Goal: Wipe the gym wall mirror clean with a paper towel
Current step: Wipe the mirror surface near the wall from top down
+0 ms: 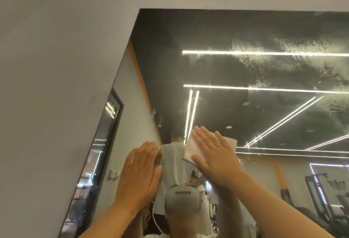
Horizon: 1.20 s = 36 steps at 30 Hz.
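Right hand [217,159], laid flat, presses a folded white paper towel [189,150] onto the frameless wall mirror [217,36] near six o'clock. Left hand [139,169], at seven o'clock, is outstretched and empty, seemingly touching the mirror too. Streaky wet haze [283,62] lies at two o'clock.

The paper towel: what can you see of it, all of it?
The paper towel is white and thin, folded into a flat squarish pad. It lies tilted against the mirror. The right hand presses it flat with straight fingers, covering its middle; its left side and a right corner show.
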Each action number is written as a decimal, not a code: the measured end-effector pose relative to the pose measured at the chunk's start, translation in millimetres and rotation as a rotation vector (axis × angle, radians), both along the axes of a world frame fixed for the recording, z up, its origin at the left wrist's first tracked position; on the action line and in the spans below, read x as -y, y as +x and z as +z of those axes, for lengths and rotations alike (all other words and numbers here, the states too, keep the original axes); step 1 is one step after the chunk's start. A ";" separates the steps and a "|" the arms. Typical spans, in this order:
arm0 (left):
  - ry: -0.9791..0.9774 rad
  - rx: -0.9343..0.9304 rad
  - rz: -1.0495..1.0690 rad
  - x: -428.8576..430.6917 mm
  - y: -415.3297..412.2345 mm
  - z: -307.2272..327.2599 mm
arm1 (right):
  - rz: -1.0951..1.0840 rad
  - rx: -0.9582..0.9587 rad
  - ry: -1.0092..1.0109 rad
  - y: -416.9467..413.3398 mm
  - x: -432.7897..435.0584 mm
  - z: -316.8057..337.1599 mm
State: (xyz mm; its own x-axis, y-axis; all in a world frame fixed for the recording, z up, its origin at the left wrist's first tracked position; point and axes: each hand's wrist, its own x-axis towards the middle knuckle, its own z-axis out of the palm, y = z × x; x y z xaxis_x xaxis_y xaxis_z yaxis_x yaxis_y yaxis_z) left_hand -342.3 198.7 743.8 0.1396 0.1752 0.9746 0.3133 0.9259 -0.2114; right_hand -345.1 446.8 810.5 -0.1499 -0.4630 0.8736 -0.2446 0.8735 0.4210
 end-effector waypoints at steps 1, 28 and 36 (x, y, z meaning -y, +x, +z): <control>0.028 0.001 -0.011 1.6 -3.9 -2.1 | 0.002 -0.014 -0.006 -1.8 -0.4 4.1; 0.238 -0.041 -0.208 4.5 -8.9 -6.3 | -0.004 -0.074 -0.158 1.8 124.8 78.6; 0.194 -0.048 -0.232 6.7 -6.9 -6.3 | -0.009 -0.088 -0.162 -2.5 58.9 77.1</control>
